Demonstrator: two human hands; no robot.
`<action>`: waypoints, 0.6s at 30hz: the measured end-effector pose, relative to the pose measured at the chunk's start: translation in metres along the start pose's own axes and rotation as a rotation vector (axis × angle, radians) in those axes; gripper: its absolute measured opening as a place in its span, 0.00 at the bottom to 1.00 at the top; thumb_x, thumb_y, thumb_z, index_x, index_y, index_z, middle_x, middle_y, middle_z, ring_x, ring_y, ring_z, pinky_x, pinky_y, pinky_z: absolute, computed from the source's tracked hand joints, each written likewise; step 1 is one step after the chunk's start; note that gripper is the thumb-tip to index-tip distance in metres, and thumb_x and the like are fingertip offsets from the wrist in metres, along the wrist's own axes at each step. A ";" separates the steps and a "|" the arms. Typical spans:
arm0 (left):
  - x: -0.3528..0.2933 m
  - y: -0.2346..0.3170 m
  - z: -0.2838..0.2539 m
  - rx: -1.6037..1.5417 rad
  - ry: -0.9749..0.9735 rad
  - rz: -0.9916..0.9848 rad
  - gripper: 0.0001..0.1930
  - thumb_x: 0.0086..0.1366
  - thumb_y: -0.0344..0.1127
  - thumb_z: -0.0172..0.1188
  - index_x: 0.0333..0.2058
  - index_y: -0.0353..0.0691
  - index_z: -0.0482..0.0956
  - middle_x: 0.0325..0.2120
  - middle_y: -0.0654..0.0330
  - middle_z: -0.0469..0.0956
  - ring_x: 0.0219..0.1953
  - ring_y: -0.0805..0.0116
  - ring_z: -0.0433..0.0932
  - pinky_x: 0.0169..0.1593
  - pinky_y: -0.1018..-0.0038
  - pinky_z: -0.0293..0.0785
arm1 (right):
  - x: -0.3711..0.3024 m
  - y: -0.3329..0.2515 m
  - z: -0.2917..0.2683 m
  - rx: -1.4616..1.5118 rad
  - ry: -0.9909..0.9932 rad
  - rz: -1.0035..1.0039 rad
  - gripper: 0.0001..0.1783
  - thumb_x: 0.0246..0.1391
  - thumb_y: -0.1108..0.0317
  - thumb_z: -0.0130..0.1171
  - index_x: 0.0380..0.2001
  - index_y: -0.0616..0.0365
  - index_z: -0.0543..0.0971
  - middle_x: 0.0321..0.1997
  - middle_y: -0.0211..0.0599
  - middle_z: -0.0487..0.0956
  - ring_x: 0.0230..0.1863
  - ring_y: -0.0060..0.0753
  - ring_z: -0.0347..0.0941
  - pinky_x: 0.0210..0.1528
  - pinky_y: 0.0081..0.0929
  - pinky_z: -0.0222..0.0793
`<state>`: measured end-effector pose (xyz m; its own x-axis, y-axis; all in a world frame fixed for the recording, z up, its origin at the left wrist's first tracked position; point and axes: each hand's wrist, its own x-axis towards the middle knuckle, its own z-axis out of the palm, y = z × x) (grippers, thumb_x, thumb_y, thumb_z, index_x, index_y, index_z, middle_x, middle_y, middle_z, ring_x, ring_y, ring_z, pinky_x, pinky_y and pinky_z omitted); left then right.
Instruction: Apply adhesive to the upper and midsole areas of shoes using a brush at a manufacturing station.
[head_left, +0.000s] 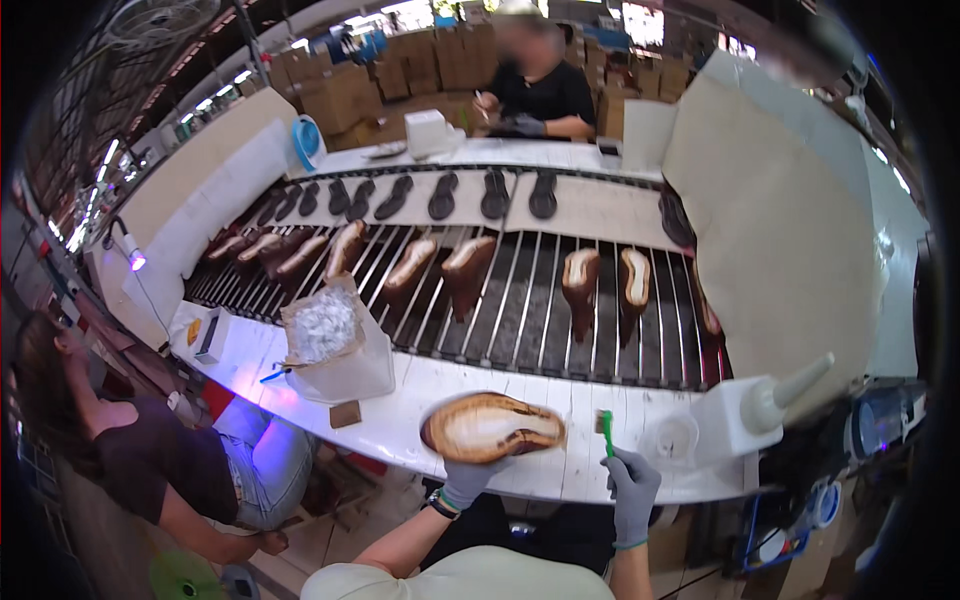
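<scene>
In a grey glove, my left hand [468, 482] grips a brown shoe upper [490, 428] from below, its pale underside turned up over the white bench edge. My right hand [634, 492], gloved too, is closed round the handle of a green toothbrush [605, 432], bristles upward, a little to the right of the shoe upper and apart from it. Just right of the brush sits a small translucent cup [672, 440]. Beside that cup stands a white squeeze bottle [742, 418] with a long nozzle. The fingers under the shoe upper are mostly hidden.
Across the bench, a rack of metal rods [520, 290] bears several brown shoe uppers [411, 268], underside up. Dark soles [442, 196] line a pale belt behind. A box of crumpled plastic [325, 325] stands left. One person [545, 85] works opposite; another [130, 440] sits at left.
</scene>
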<state>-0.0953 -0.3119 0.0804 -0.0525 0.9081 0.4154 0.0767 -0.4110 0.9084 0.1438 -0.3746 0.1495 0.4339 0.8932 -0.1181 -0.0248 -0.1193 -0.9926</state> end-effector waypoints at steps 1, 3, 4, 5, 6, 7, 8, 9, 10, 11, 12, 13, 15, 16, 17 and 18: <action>0.016 0.003 -0.009 -0.012 -0.031 -0.093 0.34 0.58 0.42 0.70 0.58 0.33 0.67 0.52 0.52 0.77 0.53 0.60 0.78 0.56 0.66 0.75 | 0.002 0.005 -0.002 0.046 0.031 0.010 0.10 0.55 0.74 0.61 0.39 0.67 0.84 0.21 0.28 0.76 0.18 0.12 0.63 0.18 0.16 0.55; 0.045 0.020 -0.022 -0.197 -0.033 -0.322 0.28 0.60 0.40 0.69 0.53 0.29 0.72 0.43 0.53 0.82 0.46 0.63 0.81 0.52 0.68 0.77 | 0.002 0.013 -0.002 0.087 0.046 0.018 0.10 0.57 0.74 0.59 0.40 0.69 0.82 0.22 0.30 0.77 0.18 0.13 0.64 0.17 0.14 0.54; 0.058 0.024 -0.024 -0.179 -0.119 -0.371 0.26 0.63 0.44 0.65 0.54 0.32 0.74 0.43 0.51 0.82 0.45 0.60 0.82 0.50 0.69 0.76 | 0.001 0.017 -0.004 0.079 0.043 0.020 0.10 0.57 0.74 0.58 0.40 0.69 0.82 0.23 0.30 0.78 0.18 0.13 0.65 0.17 0.14 0.54; 0.067 0.016 -0.027 0.037 -0.209 -0.390 0.27 0.64 0.49 0.62 0.54 0.34 0.75 0.43 0.50 0.82 0.46 0.58 0.82 0.50 0.68 0.76 | -0.001 0.020 -0.003 0.063 0.042 0.023 0.10 0.58 0.73 0.58 0.40 0.69 0.82 0.24 0.31 0.78 0.18 0.13 0.64 0.16 0.14 0.54; 0.075 0.010 -0.027 0.251 -0.297 -0.422 0.27 0.66 0.53 0.59 0.54 0.37 0.76 0.43 0.48 0.82 0.46 0.55 0.82 0.50 0.68 0.75 | 0.000 0.026 -0.004 0.039 0.023 0.034 0.11 0.59 0.72 0.57 0.40 0.68 0.82 0.26 0.32 0.78 0.17 0.13 0.64 0.16 0.14 0.53; 0.074 0.007 -0.027 0.394 -0.388 -0.410 0.31 0.66 0.62 0.53 0.53 0.40 0.77 0.44 0.47 0.81 0.47 0.51 0.81 0.51 0.64 0.73 | -0.001 0.033 -0.004 0.039 0.004 0.032 0.11 0.60 0.71 0.57 0.41 0.67 0.81 0.27 0.33 0.79 0.18 0.13 0.64 0.15 0.14 0.54; 0.076 0.012 -0.024 0.528 -0.522 -0.462 0.32 0.68 0.62 0.49 0.56 0.39 0.75 0.50 0.46 0.79 0.53 0.50 0.77 0.58 0.64 0.69 | -0.001 0.036 -0.002 0.042 0.003 0.034 0.12 0.60 0.70 0.57 0.42 0.66 0.81 0.29 0.33 0.79 0.18 0.13 0.64 0.15 0.13 0.54; 0.064 -0.016 -0.027 0.507 -0.579 -0.358 0.32 0.70 0.61 0.47 0.58 0.39 0.74 0.54 0.46 0.76 0.57 0.50 0.74 0.61 0.64 0.65 | -0.004 0.023 0.004 0.013 -0.006 0.034 0.10 0.60 0.68 0.58 0.38 0.65 0.82 0.23 0.29 0.74 0.18 0.15 0.63 0.18 0.16 0.54; 0.057 -0.044 -0.028 0.487 -0.655 -0.247 0.32 0.71 0.60 0.45 0.59 0.38 0.72 0.58 0.46 0.73 0.60 0.50 0.70 0.64 0.64 0.62 | -0.008 0.012 0.008 -0.010 0.005 0.037 0.10 0.60 0.67 0.59 0.34 0.64 0.84 0.18 0.25 0.70 0.19 0.16 0.61 0.22 0.19 0.54; 0.065 -0.026 -0.034 0.536 -0.782 -0.282 0.32 0.73 0.58 0.42 0.63 0.37 0.66 0.63 0.47 0.67 0.65 0.51 0.65 0.68 0.65 0.56 | -0.005 0.014 0.009 0.023 0.000 0.049 0.11 0.60 0.69 0.59 0.39 0.65 0.84 0.18 0.25 0.71 0.19 0.15 0.61 0.21 0.18 0.54; 0.065 -0.017 -0.041 0.530 -0.763 -0.293 0.32 0.73 0.58 0.42 0.63 0.37 0.66 0.63 0.47 0.67 0.65 0.51 0.65 0.68 0.65 0.56 | 0.000 0.023 0.008 0.010 -0.018 0.048 0.11 0.60 0.69 0.59 0.39 0.65 0.84 0.18 0.25 0.71 0.19 0.15 0.61 0.21 0.18 0.54; 0.065 -0.012 -0.046 0.337 -0.755 -0.353 0.34 0.72 0.59 0.44 0.65 0.37 0.64 0.62 0.46 0.67 0.65 0.52 0.65 0.68 0.66 0.56 | 0.009 0.037 0.006 0.050 -0.021 0.028 0.11 0.61 0.69 0.57 0.41 0.65 0.82 0.24 0.29 0.75 0.18 0.14 0.63 0.18 0.16 0.53; 0.072 0.026 -0.058 0.352 -0.872 -0.397 0.49 0.61 0.60 0.61 0.71 0.39 0.48 0.65 0.39 0.60 0.67 0.49 0.61 0.69 0.61 0.53 | 0.014 0.051 0.002 0.087 -0.021 0.026 0.11 0.62 0.69 0.56 0.42 0.66 0.81 0.29 0.33 0.79 0.17 0.13 0.64 0.15 0.13 0.53; 0.062 0.041 -0.060 0.351 -0.866 -0.408 0.49 0.61 0.60 0.61 0.71 0.39 0.48 0.65 0.39 0.60 0.67 0.49 0.61 0.69 0.61 0.53 | 0.014 0.053 0.002 0.089 -0.014 0.029 0.11 0.62 0.69 0.56 0.42 0.66 0.81 0.29 0.33 0.79 0.17 0.13 0.64 0.14 0.13 0.52; 0.050 0.053 -0.065 0.674 -0.966 -0.297 0.56 0.55 0.63 0.65 0.71 0.40 0.45 0.67 0.38 0.55 0.68 0.44 0.57 0.69 0.52 0.50 | 0.018 0.055 0.002 0.086 -0.024 0.029 0.11 0.62 0.69 0.55 0.42 0.65 0.81 0.29 0.33 0.79 0.17 0.13 0.64 0.14 0.14 0.52; 0.041 0.060 -0.069 0.999 -1.060 -0.181 0.63 0.48 0.66 0.69 0.72 0.41 0.42 0.69 0.37 0.50 0.69 0.40 0.53 0.68 0.43 0.46 | 0.021 0.057 0.004 0.077 -0.049 0.036 0.11 0.62 0.69 0.55 0.42 0.65 0.81 0.29 0.33 0.79 0.17 0.13 0.64 0.14 0.14 0.52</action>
<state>-0.1618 -0.3049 0.1550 0.5695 0.7539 -0.3275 0.8143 -0.4630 0.3501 0.1480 -0.3609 0.0906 0.3870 0.9093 -0.1532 -0.1097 -0.1195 -0.9868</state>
